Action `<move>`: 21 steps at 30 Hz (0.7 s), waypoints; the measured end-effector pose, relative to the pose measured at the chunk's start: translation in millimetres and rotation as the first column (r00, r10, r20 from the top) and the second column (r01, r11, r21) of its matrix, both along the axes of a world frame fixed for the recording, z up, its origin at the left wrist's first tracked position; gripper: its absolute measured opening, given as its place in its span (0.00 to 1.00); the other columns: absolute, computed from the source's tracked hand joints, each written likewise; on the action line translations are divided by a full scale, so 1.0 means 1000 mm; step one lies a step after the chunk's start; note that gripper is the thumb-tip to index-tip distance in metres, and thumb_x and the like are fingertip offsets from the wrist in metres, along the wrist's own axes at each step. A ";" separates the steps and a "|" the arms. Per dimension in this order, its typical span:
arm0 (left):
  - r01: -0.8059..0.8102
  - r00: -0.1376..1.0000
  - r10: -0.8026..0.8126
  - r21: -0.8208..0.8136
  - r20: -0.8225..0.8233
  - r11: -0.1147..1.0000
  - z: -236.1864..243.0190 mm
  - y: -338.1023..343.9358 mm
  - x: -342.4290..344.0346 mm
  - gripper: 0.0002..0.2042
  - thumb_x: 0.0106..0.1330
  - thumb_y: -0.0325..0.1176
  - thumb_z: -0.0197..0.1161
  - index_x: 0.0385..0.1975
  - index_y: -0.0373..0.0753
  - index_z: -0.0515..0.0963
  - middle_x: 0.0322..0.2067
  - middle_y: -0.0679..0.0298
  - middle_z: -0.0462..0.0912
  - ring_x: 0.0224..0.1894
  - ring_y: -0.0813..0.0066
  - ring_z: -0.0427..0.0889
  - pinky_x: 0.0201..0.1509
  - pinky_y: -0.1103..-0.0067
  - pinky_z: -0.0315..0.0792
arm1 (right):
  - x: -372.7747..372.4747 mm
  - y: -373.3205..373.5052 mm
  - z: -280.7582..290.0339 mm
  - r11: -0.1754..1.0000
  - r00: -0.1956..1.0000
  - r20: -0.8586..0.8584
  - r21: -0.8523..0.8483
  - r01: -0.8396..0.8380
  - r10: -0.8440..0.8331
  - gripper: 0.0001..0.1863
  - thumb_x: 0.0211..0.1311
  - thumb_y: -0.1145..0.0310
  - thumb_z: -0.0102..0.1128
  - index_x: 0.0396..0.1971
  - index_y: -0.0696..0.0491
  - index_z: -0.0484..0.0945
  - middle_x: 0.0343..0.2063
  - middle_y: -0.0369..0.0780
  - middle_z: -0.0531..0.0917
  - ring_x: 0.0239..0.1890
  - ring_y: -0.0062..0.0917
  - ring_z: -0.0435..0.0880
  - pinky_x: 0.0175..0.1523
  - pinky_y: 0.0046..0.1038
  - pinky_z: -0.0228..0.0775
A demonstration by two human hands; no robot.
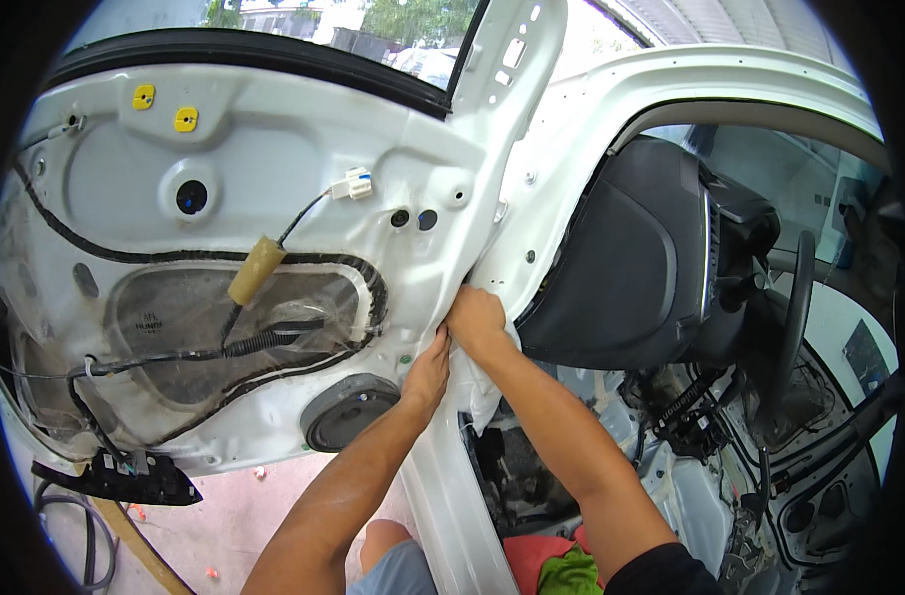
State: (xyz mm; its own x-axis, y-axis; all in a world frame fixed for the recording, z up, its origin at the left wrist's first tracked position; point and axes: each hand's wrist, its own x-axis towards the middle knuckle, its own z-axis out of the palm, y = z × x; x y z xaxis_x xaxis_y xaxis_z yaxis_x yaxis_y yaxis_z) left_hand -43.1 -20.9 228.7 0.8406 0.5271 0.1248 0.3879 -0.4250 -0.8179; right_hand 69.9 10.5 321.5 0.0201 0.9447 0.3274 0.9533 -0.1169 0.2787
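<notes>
White metal door [244, 114] beside them, the left hand [428, 372] and right hand [476, 317] apparently work its hinge edge, grips impossible to tell, next needing careful feel.

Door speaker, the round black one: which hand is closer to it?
Left. The left hand is just up and right of the door speaker; the right hand is farther up and right.

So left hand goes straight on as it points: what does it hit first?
Probably the right hand, just beyond the left hand beside the white door. Depth is unclear there; the two may already touch.
</notes>
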 end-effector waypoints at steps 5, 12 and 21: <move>0.047 0.998 -0.048 0.036 0.043 0.998 -0.010 0.006 0.001 0.27 0.74 0.47 0.44 0.65 0.37 0.74 0.70 0.56 0.68 0.76 0.51 0.54 0.79 0.50 0.32 | -0.007 0.002 -0.002 0.970 0.979 -0.198 0.228 0.089 -0.043 0.13 0.63 0.63 0.55 0.34 0.54 0.86 0.34 0.47 0.88 0.35 0.46 0.89 0.41 0.45 0.81; 0.054 0.998 -0.054 0.001 0.033 0.999 -0.006 0.006 0.002 0.27 0.74 0.47 0.44 0.64 0.38 0.75 0.70 0.57 0.68 0.76 0.52 0.54 0.79 0.49 0.30 | -0.011 -0.008 -0.003 0.959 0.931 -0.341 0.197 0.203 -0.127 0.15 0.68 0.63 0.50 0.39 0.50 0.87 0.35 0.50 0.88 0.40 0.48 0.88 0.46 0.47 0.80; -0.116 0.992 0.120 -0.130 0.025 0.985 0.026 -0.017 0.018 0.23 0.75 0.44 0.46 0.63 0.41 0.76 0.69 0.64 0.71 0.76 0.52 0.54 0.78 0.48 0.29 | 0.007 -0.112 -0.044 0.734 0.356 -0.744 0.650 0.196 0.565 0.12 0.66 0.64 0.65 0.39 0.59 0.84 0.28 0.44 0.87 0.28 0.36 0.85 0.38 0.31 0.77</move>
